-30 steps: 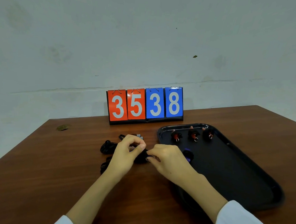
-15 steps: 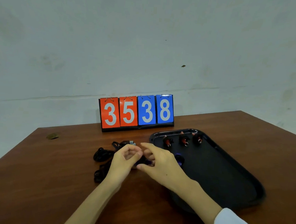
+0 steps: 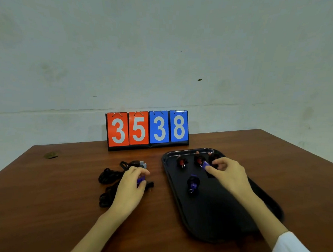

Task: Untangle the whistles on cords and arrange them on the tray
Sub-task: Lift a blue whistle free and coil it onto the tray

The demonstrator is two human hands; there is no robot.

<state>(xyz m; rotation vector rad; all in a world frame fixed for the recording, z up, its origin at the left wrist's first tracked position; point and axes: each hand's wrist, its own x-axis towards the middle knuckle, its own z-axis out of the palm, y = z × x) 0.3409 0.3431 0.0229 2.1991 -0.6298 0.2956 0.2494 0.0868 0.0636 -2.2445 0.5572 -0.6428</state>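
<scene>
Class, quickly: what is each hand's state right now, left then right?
Left hand: grips a purple whistle beside the tangled cords.
Right hand: pinches a second purple whistle over the tray.

Left grip (image 3: pixel 131 183) and right grip (image 3: pixel 229 175) both curled, pinching, apart.

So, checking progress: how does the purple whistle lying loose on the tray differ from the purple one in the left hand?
The loose purple whistle lies untouched inside the tray; the left hand pinches the other purple whistle over the table, beside the black cords. The loose one shows whole, ring included; the held one is mostly hidden by fingers. Both are purple.
</scene>
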